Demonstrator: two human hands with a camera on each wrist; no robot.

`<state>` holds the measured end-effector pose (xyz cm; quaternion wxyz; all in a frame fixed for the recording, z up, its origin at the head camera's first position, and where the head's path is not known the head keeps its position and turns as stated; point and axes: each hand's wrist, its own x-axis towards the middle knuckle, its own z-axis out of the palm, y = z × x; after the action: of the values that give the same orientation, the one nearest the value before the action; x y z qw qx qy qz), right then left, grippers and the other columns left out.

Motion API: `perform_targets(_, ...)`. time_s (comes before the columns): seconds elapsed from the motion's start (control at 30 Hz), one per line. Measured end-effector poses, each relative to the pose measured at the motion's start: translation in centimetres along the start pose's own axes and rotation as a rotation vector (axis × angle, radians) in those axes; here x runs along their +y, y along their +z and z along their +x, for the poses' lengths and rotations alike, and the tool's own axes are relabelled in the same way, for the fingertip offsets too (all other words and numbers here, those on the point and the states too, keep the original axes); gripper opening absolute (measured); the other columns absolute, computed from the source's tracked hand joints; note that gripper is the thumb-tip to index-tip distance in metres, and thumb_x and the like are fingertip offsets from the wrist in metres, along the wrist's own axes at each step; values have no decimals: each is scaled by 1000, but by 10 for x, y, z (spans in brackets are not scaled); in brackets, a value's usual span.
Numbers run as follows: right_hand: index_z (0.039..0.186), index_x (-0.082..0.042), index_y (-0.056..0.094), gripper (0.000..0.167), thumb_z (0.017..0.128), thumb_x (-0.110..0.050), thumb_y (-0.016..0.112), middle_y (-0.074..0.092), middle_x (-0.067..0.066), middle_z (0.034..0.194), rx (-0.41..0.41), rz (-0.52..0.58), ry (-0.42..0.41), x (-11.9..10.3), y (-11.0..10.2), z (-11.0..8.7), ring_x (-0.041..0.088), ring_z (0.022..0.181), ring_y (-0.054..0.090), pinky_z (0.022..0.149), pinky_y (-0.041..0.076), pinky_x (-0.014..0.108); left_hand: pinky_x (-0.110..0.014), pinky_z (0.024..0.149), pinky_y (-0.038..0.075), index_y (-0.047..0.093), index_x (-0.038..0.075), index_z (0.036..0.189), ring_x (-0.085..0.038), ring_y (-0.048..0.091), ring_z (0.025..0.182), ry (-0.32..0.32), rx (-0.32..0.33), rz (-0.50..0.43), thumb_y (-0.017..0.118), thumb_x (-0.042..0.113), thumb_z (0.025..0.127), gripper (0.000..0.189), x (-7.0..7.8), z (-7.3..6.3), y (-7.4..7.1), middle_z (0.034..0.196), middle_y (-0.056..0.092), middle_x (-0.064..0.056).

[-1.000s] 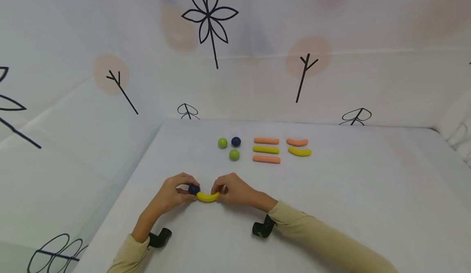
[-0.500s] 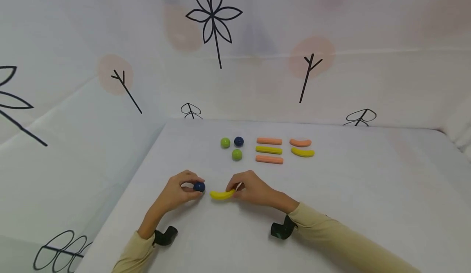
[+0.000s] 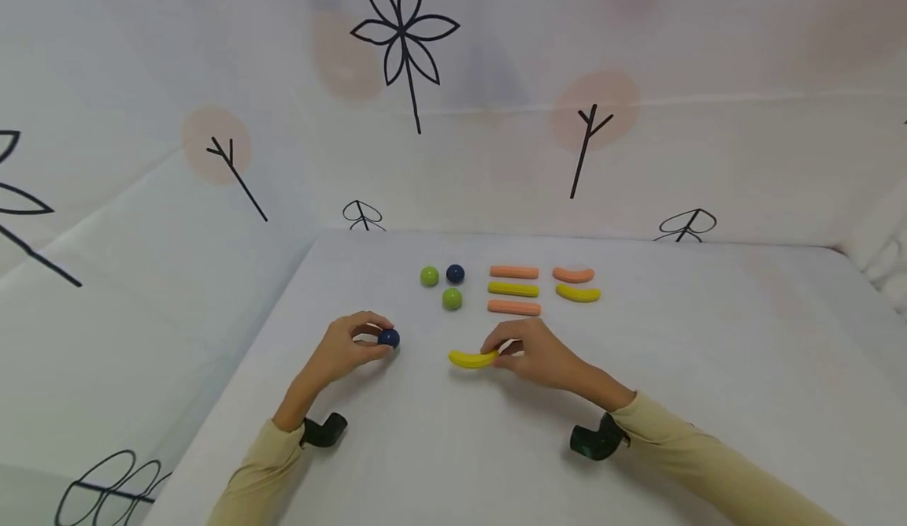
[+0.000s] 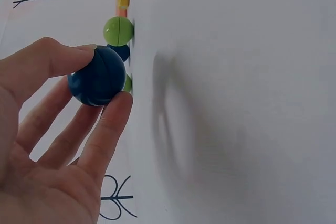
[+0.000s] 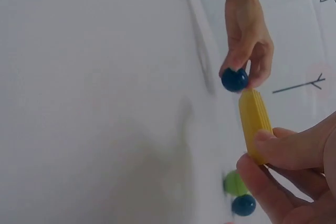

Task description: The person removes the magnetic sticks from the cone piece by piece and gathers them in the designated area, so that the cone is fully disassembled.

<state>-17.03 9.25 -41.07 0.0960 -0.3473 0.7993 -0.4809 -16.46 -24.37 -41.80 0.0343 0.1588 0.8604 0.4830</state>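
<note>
A dark blue ball is pinched between the thumb and fingers of my left hand, held a little above the white table. My right hand pinches one end of a curved yellow stick, banana-like in the head view. Its ridged side shows in the right wrist view, where the yellow stick points toward the ball. In the head view a gap separates the ball and the stick.
Farther back lie two green balls and another blue ball. Right of them are orange straight sticks, a yellow straight stick, a curved orange stick and a curved yellow one. Printed cloth walls surround the table.
The ball and the yellow stick were touching and are now apart. My right hand has carried the stick to the right; both hands have moved slightly farther from me.
</note>
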Motion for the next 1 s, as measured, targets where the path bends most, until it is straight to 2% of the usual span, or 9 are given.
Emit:
perform_targets(0.13, 97, -9, 72, 20, 81, 3, 71, 69, 1, 96, 19, 2, 5, 8, -12, -10, 17, 91, 63, 79, 53, 26, -34, 79, 52, 67, 7, 110, -28, 59, 104, -12, -14, -16, 76, 14, 80, 32, 0, 13, -2, 113, 63, -10)
perform_targets(0.3, 99, -8, 72, 20, 81, 1, 71, 69, 2, 98, 35, -17, 15, 13, -29, -21, 17, 92, 63, 80, 53, 26, -41, 85, 49, 66, 8, 114, -27, 58, 107, -38, -30, -18, 75, 19, 82, 35, 2, 26, 0, 116, 62, -8)
perform_targets(0.47, 99, -9, 72, 21, 80, 2, 72, 68, 3, 99, 71, -69, 40, 17, -46, -30, 18, 92, 63, 79, 53, 26, -39, 86, 49, 67, 8, 115, -23, 59, 104, -64, -35, 4, 75, 20, 82, 35, 3, 40, 5, 114, 64, -3)
perform_targets(0.73, 97, -7, 73, 21, 79, 3, 73, 70, 4, 97, 138, -107, 100, 26, -73, -44, 21, 94, 64, 79, 54, 29, -38, 86, 49, 63, 8, 114, -24, 60, 105, -90, -8, 17, 72, 20, 84, 34, 1, 60, 13, 113, 62, -7)
perform_targets(1.0, 99, -5, 73, 22, 79, 4, 73, 69, 7, 98, 172, -165, 139, 44, -94, -50, 24, 94, 64, 79, 53, 30, -37, 86, 51, 65, 8, 113, -24, 60, 105, -117, -13, 7, 71, 17, 86, 29, 2, 74, 17, 115, 62, -8)
